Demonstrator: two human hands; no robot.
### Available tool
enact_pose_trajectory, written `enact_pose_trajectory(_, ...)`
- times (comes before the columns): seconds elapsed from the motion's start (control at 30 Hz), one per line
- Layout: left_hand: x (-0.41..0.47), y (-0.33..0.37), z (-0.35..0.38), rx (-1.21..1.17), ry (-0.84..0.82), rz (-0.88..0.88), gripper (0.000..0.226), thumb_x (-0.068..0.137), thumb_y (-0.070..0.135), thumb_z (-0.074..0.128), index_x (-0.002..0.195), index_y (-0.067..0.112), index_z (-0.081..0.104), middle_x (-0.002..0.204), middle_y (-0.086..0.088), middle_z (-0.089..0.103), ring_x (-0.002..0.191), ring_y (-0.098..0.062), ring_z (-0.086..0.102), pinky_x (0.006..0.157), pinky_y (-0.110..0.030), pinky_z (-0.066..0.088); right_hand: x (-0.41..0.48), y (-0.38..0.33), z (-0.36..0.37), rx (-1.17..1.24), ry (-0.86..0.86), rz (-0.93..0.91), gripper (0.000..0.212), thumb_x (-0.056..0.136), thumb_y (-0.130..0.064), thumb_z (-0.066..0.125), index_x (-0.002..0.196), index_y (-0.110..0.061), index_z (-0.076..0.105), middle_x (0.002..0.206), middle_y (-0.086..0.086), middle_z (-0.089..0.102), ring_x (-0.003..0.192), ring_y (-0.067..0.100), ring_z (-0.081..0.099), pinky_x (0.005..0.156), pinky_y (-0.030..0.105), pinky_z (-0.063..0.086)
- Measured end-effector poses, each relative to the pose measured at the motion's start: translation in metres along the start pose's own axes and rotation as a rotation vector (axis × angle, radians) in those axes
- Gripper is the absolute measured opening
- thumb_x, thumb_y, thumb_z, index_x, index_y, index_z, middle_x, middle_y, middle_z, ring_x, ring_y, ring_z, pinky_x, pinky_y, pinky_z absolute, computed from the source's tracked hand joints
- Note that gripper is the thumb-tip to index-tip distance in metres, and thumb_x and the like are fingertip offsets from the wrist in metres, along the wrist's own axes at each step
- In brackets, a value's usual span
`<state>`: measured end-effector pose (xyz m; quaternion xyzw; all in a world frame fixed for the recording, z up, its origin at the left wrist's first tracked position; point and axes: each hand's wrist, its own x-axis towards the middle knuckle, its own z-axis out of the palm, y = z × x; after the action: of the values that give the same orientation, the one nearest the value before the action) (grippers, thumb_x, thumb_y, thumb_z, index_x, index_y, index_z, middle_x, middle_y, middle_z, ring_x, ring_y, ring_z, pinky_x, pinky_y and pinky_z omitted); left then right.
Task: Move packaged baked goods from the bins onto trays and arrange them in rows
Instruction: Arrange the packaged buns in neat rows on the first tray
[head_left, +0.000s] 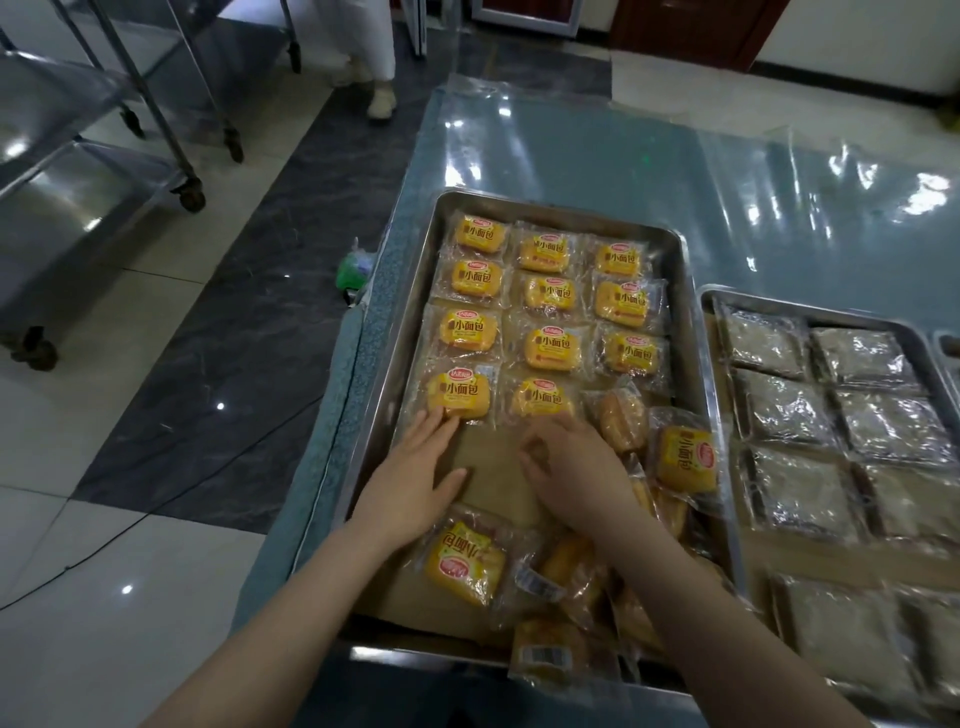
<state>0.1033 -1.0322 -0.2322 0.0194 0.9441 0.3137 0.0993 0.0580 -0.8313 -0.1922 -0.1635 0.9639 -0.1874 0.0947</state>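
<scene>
While both hands lay open and empty on the steel tray (696, 332), the left hand (415, 467) touched one yellow bread packet (460, 396), the right hand (571, 467) another packet (540, 397) in the rows

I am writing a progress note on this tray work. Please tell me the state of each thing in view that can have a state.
Steel tray: partly filled, brown liner bare near the hands.
Arranged bread packs: label up, in three columns.
Loose bread packs: piled unsorted at the near end.
Left hand: open, flat, fingertips touching a pack.
Right hand: fingers curled at a pack's edge.
Second tray: filled with clear-wrapped packs in rows.
</scene>
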Motion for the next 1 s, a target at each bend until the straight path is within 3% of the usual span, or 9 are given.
enact_pose_trajectory(0.07, -0.02, -0.003, 0.001, -0.036, -0.016, -0.017, 0.065, 0.094, 0.04, 0.047, 0.149, 0.032, 0.014, 0.156, 0.013, 0.004, 0.14, -0.001, -0.004, 0.11, -0.026, 0.005, -0.008, -0.01, -0.002, -0.005, -0.246, 0.06, 0.026, 0.084, -0.05, 0.059, 0.101, -0.031, 0.056, 0.099, -0.01, 0.061, 0.087, 0.01, 0.058, 0.074, 0.03, 0.052)
enact_pose_trajectory(0.2, -0.048, -0.003, 0.004, -0.044, -0.069, 0.004, 0.064, 0.096, 0.035, 0.048, 0.15, 0.032, 0.012, 0.156, 0.012, 0.005, 0.137, 0.003, -0.005, 0.11, -0.02, 0.004, -0.013, -0.029, 0.015, -0.035, -0.661, 0.022, 0.053, 0.075, -0.058, 0.067, 0.111, -0.021, 0.057, 0.105, -0.002, 0.061, 0.092, 0.015, 0.057, 0.077, 0.032, 0.049)
enact_pose_trajectory(0.37, -0.074, -0.002, 0.005, -0.075, 0.077, -0.008, 0.069, 0.094, 0.034, 0.05, 0.149, 0.033, 0.008, 0.153, 0.019, -0.005, 0.141, 0.0, -0.006, 0.111, -0.022, 0.008, -0.016, -0.036, 0.027, 0.25, -0.317, 0.187, 0.024, 0.087, -0.043, 0.061, 0.088, -0.019, 0.064, 0.078, -0.002, 0.066, 0.072, 0.013, 0.063, 0.069, 0.034, 0.055)
enact_pose_trajectory(0.5, -0.084, -0.001, 0.003, -0.072, 0.168, -0.011, 0.067, 0.094, 0.029, 0.051, 0.148, 0.035, 0.013, 0.152, 0.02, 0.0, 0.139, 0.004, -0.004, 0.11, -0.021, 0.011, -0.02, -0.047, 0.024, 0.205, -0.368, 0.175, 0.049, 0.094, -0.055, 0.039, 0.069, -0.019, 0.062, 0.068, 0.0, 0.067, 0.066, 0.014, 0.065, 0.068, 0.035, 0.055)
enact_pose_trajectory(0.6, -0.086, 0.001, 0.004, -0.019, 0.152, 0.029, 0.064, 0.095, 0.026, 0.051, 0.147, 0.038, 0.016, 0.151, 0.019, 0.001, 0.139, 0.002, -0.001, 0.109, -0.017, 0.012, -0.023, -0.048, 0.021, 0.069, -0.251, 0.088, 0.045, 0.093, -0.051, 0.043, 0.061, -0.021, 0.053, 0.058, -0.004, 0.056, 0.055, 0.012, 0.055, 0.05, 0.028, 0.044)
enact_pose_trajectory(0.7, -0.085, 0.004, 0.006, 0.051, 0.152, 0.06, 0.061, 0.095, 0.025, 0.05, 0.147, 0.033, 0.018, 0.151, 0.015, 0.002, 0.142, -0.006, 0.002, 0.11, -0.017, 0.003, -0.019, -0.044, 0.018, -0.014, -0.063, -0.03, 0.014, 0.091, -0.037, 0.052, 0.083, -0.026, 0.055, 0.089, -0.008, 0.054, 0.083, 0.013, 0.055, 0.065, 0.03, 0.044)
enact_pose_trajectory(0.77, -0.082, 0.006, 0.008, 0.128, 0.12, 0.1, 0.06, 0.095, 0.025, 0.049, 0.147, 0.032, 0.019, 0.153, 0.012, 0.003, 0.144, -0.013, 0.002, 0.11, -0.019, -0.006, -0.015, -0.042, 0.022, -0.039, -0.134, -0.077, 0.017, 0.088, -0.028, 0.058, 0.105, -0.025, 0.058, 0.112, -0.003, 0.05, 0.105, 0.018, 0.049, 0.087, 0.034, 0.045)
enact_pose_trajectory(0.9, -0.08, 0.005, 0.013, 0.298, 0.073, 0.144, 0.055, 0.094, 0.027, 0.049, 0.146, 0.029, 0.032, 0.158, -0.003, 0.013, 0.145, -0.023, 0.006, 0.112, -0.033, -0.004, -0.013, -0.038, 0.031, 0.01, -0.241, -0.024, 0.014, 0.087, -0.021, 0.062, 0.099, -0.026, 0.057, 0.106, 0.001, 0.054, 0.097, 0.019, 0.056, 0.078, 0.027, 0.043)
enact_pose_trajectory(1.0, -0.077, 0.001, 0.015, 0.318, 0.109, 0.061, 0.058, 0.094, 0.03, 0.048, 0.147, 0.032, 0.026, 0.159, 0.0, 0.004, 0.146, -0.019, 0.001, 0.112, -0.031, -0.001, -0.015, -0.036, 0.034, 0.136, -0.292, -0.04, 0.02, 0.087, -0.021, 0.064, 0.105, -0.028, 0.061, 0.109, -0.001, 0.057, 0.096, 0.013, 0.056, 0.084, 0.028, 0.048)
